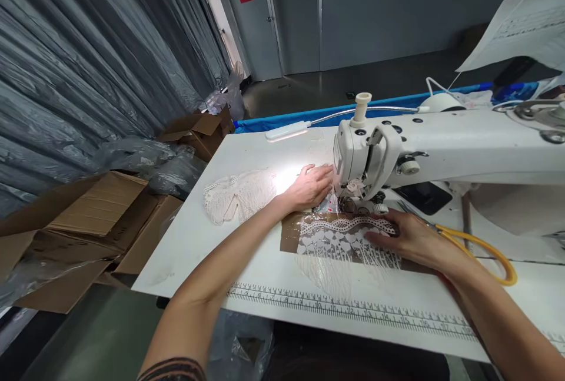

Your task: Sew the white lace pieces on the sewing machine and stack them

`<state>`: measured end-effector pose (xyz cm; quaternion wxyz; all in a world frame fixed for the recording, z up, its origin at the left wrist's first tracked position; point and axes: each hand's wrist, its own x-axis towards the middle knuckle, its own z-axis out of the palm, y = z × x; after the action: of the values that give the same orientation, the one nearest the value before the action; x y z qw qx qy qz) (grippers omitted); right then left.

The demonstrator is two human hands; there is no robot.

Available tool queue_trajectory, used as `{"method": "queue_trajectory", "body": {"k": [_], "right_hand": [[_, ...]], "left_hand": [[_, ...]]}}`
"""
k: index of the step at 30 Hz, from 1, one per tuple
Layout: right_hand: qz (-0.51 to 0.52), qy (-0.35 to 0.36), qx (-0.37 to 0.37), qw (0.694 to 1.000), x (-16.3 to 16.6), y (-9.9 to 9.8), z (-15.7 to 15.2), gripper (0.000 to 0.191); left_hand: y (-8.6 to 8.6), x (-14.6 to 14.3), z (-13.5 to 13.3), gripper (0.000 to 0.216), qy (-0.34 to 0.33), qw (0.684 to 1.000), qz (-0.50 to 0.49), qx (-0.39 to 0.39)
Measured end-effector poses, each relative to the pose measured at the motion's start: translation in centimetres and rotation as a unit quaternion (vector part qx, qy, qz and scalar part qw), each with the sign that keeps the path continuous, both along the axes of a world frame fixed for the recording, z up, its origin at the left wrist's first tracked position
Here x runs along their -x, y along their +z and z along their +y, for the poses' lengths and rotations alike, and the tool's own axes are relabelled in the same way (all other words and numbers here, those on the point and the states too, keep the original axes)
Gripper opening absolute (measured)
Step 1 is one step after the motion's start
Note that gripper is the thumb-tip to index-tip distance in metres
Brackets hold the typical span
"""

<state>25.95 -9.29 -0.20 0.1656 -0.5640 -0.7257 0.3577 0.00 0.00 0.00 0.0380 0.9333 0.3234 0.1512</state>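
Strips of white fringed lace trim (pixel 338 242) lie on a brown sheet (pixel 290 235), just in front of the white sewing machine (pixel 351 154). My left hand (pixel 309 186) rests flat to the left of the needle area, its fingers stretched out toward the machine head. Under its edge shows a scrap of patterned fabric (pixel 325 204). My right hand (pixel 408 238) lies on the right end of the lace, thumb and fingers apart, pressing on it. Some of its fingertips are hidden by the machine. The presser foot and needle are hard to make out.
More fringed lace (pixel 241 195) lies on the white table (pixel 189 257) at left. Yellow-handled scissors (pixel 503 260) are beside my right wrist. A printed ruler (pixel 353 310) runs along the front edge. A lamp (pixel 288 132) stands behind; open cardboard boxes (pixel 99 204) sit at left.
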Motion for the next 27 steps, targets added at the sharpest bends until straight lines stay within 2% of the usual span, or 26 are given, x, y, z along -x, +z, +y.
{"method": "queue_trajectory", "body": {"k": [3,5,8,10,13,15,16,18,20,22,24,27], "right_hand": [[-0.010,-0.005,0.004,1.000,-0.4,0.0,0.0,0.042],[0.001,-0.005,0.018,1.000,-0.5,0.0,0.1,0.040],[0.012,-0.023,0.060,0.998,0.4,0.3,-0.4,0.041],[0.053,-0.027,0.085,0.995,1.8,0.8,-1.1,0.044],[0.183,0.007,0.142,0.973,4.1,1.8,-2.2,0.050],[0.228,0.039,0.180,0.956,5.0,2.1,-2.5,0.053],[0.217,0.049,0.172,0.960,5.2,2.1,-2.5,0.051],[0.131,0.051,0.073,0.987,4.9,1.7,-2.3,0.042],[0.037,0.061,-0.070,0.995,4.3,0.7,-1.9,0.034],[-0.007,0.111,-0.171,0.979,3.8,-0.4,-1.8,0.032],[-0.028,0.162,-0.231,0.959,3.6,-1.5,-1.7,0.033],[-0.089,0.172,-0.295,0.936,3.8,-2.5,-1.6,0.035]], "left_hand": [[0.2,0.9,-1.9,0.025,0.034,0.998,-0.055,0.000],[0.3,1.3,-3.9,0.027,0.043,0.994,-0.098,0.026],[0.9,1.2,-7.5,0.027,0.043,0.976,-0.168,0.131],[1.4,0.9,-9.5,0.031,0.081,0.943,-0.210,0.246],[2.2,0.9,-11.3,0.046,0.111,0.854,-0.260,0.437],[2.4,1.1,-11.6,0.052,0.130,0.822,-0.263,0.488],[2.4,1.3,-11.6,0.053,0.143,0.824,-0.255,0.485],[2.2,1.6,-11.6,0.055,0.162,0.849,-0.228,0.448],[1.8,1.7,-11.6,0.048,0.163,0.875,-0.209,0.406],[1.4,1.6,-11.5,0.038,0.161,0.889,-0.206,0.376],[1.0,1.4,-11.3,0.035,0.176,0.894,-0.215,0.351],[1.0,1.4,-10.7,0.039,0.209,0.893,-0.231,0.325]]}}
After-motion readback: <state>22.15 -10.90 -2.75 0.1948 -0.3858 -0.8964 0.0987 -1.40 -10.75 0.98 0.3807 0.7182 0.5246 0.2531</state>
